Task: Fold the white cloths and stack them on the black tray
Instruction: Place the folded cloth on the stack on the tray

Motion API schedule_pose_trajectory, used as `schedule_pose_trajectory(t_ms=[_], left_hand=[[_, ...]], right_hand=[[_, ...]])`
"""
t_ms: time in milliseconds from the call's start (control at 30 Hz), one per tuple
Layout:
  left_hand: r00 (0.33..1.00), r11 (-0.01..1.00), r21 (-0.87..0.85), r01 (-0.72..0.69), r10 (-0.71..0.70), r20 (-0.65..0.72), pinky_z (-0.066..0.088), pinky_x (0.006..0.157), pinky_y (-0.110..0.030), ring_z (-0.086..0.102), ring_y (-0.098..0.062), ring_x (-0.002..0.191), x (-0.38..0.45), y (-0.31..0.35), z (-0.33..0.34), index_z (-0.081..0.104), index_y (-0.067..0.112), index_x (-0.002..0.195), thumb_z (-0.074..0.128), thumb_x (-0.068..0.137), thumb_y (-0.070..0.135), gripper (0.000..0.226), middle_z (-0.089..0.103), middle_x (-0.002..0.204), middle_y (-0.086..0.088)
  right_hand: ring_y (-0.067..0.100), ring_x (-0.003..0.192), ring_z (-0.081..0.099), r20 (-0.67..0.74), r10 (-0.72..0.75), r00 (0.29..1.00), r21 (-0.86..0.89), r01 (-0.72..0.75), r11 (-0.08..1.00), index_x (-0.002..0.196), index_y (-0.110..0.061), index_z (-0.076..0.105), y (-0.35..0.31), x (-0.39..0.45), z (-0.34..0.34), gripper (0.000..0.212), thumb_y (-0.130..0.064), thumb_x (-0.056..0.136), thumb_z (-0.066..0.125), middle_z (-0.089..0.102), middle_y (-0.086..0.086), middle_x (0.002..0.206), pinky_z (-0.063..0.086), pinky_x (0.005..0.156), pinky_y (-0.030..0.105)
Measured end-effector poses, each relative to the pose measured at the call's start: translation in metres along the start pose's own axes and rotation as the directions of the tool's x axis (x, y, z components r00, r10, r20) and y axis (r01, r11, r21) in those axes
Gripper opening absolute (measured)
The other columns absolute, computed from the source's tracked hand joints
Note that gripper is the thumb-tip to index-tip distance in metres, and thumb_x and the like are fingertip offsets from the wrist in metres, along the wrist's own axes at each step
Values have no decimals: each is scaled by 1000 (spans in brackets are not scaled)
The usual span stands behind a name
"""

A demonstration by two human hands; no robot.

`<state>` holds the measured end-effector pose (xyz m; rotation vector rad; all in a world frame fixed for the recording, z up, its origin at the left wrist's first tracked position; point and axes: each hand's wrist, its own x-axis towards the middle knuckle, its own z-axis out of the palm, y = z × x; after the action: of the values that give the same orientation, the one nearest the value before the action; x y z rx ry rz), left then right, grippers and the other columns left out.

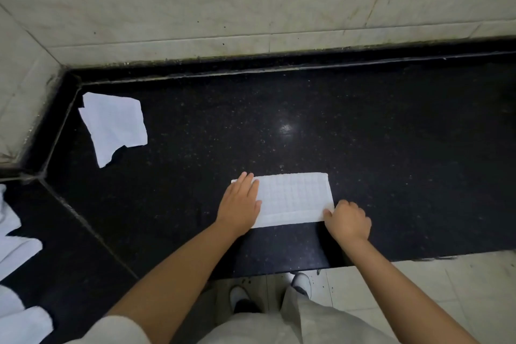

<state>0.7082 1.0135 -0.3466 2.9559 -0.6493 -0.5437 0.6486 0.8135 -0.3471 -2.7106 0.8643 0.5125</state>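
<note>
Cloth [296, 198] lying long axis left-right between both hands; left hand [240, 204] spread flat on left end, right hand [347, 222] apparently pinching near-right corner, nearer for folding across.

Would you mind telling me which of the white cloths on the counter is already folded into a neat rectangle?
The cloth under both hands, at the counter's front edge. The cloth in the far left corner lies rumpled, and the cloths at the left edge are loose heaps.
</note>
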Motion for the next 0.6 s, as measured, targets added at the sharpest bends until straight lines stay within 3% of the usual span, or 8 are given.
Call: schedule_pose_trajectory(t_ms=[133, 233, 300, 367, 467, 600], left_hand=[[995, 999, -7, 51, -50, 86, -5, 120, -35, -10, -20, 147, 4, 3, 16, -2, 11, 149, 23, 101, 37, 60, -9, 159, -7], [996, 999, -16, 45, -44, 80, -7, 120, -35, -11, -19, 147, 5, 0, 22, -3, 12, 149, 22, 101, 38, 60, -11, 159, -6], [996, 999, -28, 38, -36, 83, -7, 120, -34, -11, -19, 147, 6, 0, 21, -3, 12, 149, 21, 101, 38, 60, -11, 159, -6], [997, 998, -51, 20, -16, 78, -8, 119, -34, -11, -19, 147, 5, -3, 21, -2, 11, 149, 22, 101, 37, 60, -10, 159, -6], [999, 997, -80, -13, 17, 44, -6, 120, -31, -9, -17, 147, -1, -15, 20, -1, 10, 149, 20, 101, 34, 58, -7, 159, -4], [993, 984, -133, 117, -119, -6, -1, 120, -31, -4, -18, 148, -19, -45, 18, 4, 9, 149, 4, 94, 40, 63, -1, 159, -5]], right_hand=[[33, 107, 54, 33, 91, 995, 140, -95, 986, 104, 0, 55, -7, 0, 2, 28, -24, 92, 45, 58, 17, 115, 42, 88, 37], [28, 82, 54, 0, 49, 999, 362, -45, 931, 77, -6, 50, -7, 1, 1, 13, -14, 88, 50, 57, 12, 83, 42, 68, 33], [21, 65, 47, -58, 13, 998, 530, 20, 848, 61, -13, 40, -12, -3, -7, 28, -7, 84, 55, 47, 2, 62, 36, 57, 29], [14, 55, 40, -141, -49, 989, 621, 127, 773, 57, -16, 36, -26, -13, -18, 35, -4, 82, 56, 42, -1, 57, 33, 50, 22], [8, 53, 38, -237, -203, 950, 609, 308, 731, 57, -19, 35, -58, -29, -22, 36, -5, 81, 58, 41, -4, 57, 31, 49, 15], [16, 63, 41, -187, -422, 887, 454, 459, 763, 64, -13, 37, -102, -39, 4, 27, -9, 85, 53, 39, -2, 61, 25, 52, 24]])
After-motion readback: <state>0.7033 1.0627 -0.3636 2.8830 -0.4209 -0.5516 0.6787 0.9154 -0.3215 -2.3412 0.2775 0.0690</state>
